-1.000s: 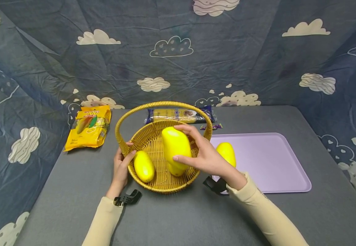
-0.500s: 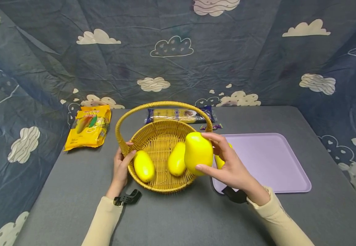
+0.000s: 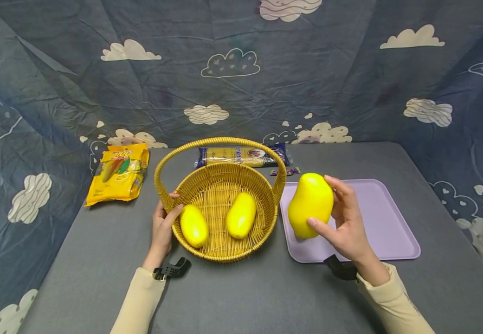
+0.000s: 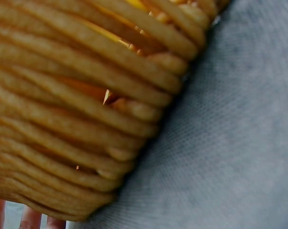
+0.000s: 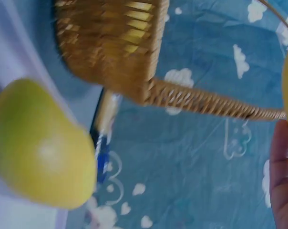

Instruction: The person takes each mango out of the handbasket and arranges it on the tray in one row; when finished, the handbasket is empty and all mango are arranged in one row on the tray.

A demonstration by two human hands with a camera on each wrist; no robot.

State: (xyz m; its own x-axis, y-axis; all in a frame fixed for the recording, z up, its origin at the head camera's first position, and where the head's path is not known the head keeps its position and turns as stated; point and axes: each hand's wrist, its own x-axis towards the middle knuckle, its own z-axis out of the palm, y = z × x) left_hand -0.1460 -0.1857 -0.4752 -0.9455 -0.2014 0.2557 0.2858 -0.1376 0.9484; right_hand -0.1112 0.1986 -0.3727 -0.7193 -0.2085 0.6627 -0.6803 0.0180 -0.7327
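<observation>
My right hand [image 3: 347, 227] holds a yellow mango [image 3: 310, 202] above the left part of a lilac tray [image 3: 387, 222]. In the right wrist view a second mango [image 5: 44, 148], yellow with a green tinge, lies on that tray; the head view hides it behind the held one. A woven wicker basket [image 3: 224, 258] with a tall arched handle stands left of the tray. Two more mangoes lie inside, one at the left [image 3: 194, 226] and one at the right [image 3: 241, 215]. At the basket's left side, my left hand [image 3: 163, 232] grips the rim by the handle's foot, some fingers hidden behind the wicker.
Behind the basket lies a blue and yellow pasta packet [image 3: 241, 156]. Small purple wrapped sweets [image 3: 285, 171] are just right of it. A yellow snack bag [image 3: 118, 174] lies at the back left. A cloud-printed cloth [image 3: 233, 102] closes off the table's back.
The right hand has carried its mango from over the basket rightward to over the tray, uncovering the right mango in the basket. The left hand has stayed on the basket.
</observation>
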